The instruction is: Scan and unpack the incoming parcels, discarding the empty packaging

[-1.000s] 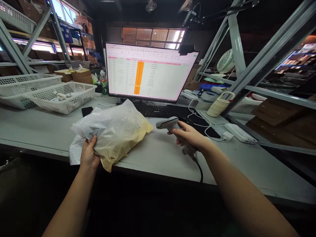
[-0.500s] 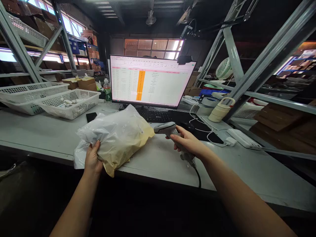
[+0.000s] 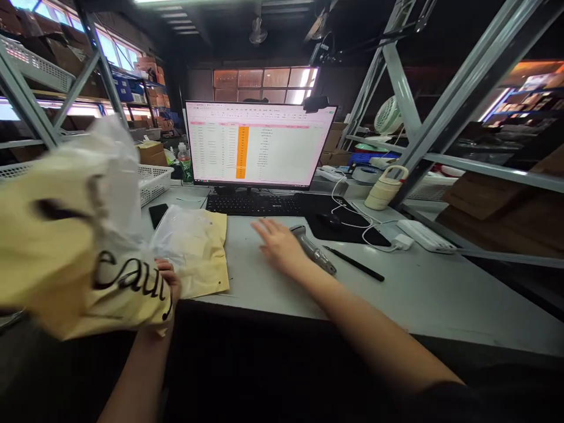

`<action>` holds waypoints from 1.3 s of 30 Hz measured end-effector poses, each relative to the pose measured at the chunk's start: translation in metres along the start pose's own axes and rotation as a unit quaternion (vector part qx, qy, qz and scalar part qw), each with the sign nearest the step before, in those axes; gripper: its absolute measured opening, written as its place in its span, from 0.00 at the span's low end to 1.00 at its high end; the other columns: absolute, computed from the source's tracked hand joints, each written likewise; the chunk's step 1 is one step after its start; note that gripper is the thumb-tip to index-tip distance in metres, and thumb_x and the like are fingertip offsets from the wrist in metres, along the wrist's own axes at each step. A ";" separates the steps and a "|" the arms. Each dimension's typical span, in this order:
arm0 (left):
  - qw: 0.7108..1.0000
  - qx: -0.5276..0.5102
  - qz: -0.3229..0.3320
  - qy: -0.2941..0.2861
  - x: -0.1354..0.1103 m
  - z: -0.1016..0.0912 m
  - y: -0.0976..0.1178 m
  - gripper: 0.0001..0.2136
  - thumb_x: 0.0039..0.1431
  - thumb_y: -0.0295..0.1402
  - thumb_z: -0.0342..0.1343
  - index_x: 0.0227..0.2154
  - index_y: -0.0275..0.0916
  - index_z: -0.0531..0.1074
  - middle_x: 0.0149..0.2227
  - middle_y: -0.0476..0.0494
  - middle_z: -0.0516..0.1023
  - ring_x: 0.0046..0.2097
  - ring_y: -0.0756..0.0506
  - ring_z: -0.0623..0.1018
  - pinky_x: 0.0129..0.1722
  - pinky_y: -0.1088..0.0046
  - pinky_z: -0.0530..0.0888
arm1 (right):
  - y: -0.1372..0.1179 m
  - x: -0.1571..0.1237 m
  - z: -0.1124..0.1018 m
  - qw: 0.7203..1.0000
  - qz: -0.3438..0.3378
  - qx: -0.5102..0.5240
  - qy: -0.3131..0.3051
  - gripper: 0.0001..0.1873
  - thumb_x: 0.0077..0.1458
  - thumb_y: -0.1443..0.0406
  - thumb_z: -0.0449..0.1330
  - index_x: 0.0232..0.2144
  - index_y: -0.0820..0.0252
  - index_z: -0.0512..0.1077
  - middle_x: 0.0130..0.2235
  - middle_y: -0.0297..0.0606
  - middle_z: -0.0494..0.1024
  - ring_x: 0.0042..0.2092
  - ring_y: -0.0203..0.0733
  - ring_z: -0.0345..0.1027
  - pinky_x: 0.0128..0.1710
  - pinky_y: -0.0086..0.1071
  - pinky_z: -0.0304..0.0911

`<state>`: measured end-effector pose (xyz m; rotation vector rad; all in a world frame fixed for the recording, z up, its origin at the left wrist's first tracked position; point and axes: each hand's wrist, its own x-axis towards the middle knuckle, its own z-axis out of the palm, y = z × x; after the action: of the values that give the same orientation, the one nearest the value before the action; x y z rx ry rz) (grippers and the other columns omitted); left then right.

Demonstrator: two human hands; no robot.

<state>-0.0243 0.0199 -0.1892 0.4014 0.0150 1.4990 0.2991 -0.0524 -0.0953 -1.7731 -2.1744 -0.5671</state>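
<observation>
My left hand (image 3: 170, 281) is closed on a yellow packet with black lettering (image 3: 66, 247), in a clear plastic bag. It is lifted at the left and blurred by motion. A second yellow packet in clear plastic (image 3: 198, 247) lies flat on the grey table (image 3: 418, 294), just right of that hand. My right hand (image 3: 278, 245) hovers low over the table with fingers stretched out, holding nothing. A grey barcode scanner (image 3: 315, 251) lies on the table right beside it.
A monitor (image 3: 259, 144) showing a spreadsheet stands behind a black keyboard (image 3: 251, 204). Nearby are a mouse (image 3: 328, 220), a black pen (image 3: 355, 263), a phone (image 3: 157, 214), a white basket (image 3: 154, 179), a tape roll (image 3: 385, 188), a power strip (image 3: 425, 235) and steel racks.
My right hand has put the scanner down on the table and opened. My left hand has swung a packet up and to the left, and another packet now lies on the table.
</observation>
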 end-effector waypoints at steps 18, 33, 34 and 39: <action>1.000 -0.009 -0.013 -0.011 0.003 0.006 0.033 0.13 0.64 0.18 0.46 0.46 0.36 0.70 0.23 0.58 0.61 0.18 0.60 0.62 0.20 0.89 0.59 | -0.127 0.024 0.018 0.939 -0.324 0.040 -0.108 0.11 0.67 0.72 0.52 0.40 0.65 0.75 0.38 0.43 0.79 0.41 0.46 0.72 0.51 0.39 0.63; 0.997 -0.033 -0.058 0.049 0.009 0.009 0.011 0.19 0.70 0.20 0.34 0.51 0.31 0.69 0.23 0.57 0.57 0.18 0.58 0.60 0.19 0.87 0.58 | -0.089 0.059 0.013 0.976 -0.199 0.075 -0.036 0.16 0.65 0.71 0.54 0.53 0.62 0.73 0.51 0.48 0.78 0.52 0.49 0.71 0.54 0.40 0.64; 0.996 -0.038 -0.060 0.051 0.009 0.008 0.011 0.18 0.70 0.20 0.35 0.52 0.31 0.68 0.22 0.57 0.57 0.18 0.58 0.60 0.19 0.87 0.58 | -0.071 0.062 0.008 0.988 -0.138 0.067 -0.014 0.19 0.64 0.71 0.55 0.56 0.63 0.72 0.54 0.49 0.77 0.55 0.51 0.69 0.56 0.42 0.63; 0.993 -0.083 -0.065 0.052 0.007 0.007 0.008 0.19 0.70 0.19 0.33 0.53 0.28 0.67 0.22 0.57 0.58 0.18 0.59 0.62 0.19 0.89 0.60 | 0.036 0.025 -0.024 0.989 0.130 -0.074 0.001 0.39 0.59 0.63 0.61 0.68 0.73 0.56 0.64 0.62 0.65 0.63 0.67 0.60 0.60 0.55 0.59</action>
<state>-0.0300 0.0249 -0.1787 0.1850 -0.0002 1.3801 0.3279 -0.0362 -0.0583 -2.0905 -1.8983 -0.6788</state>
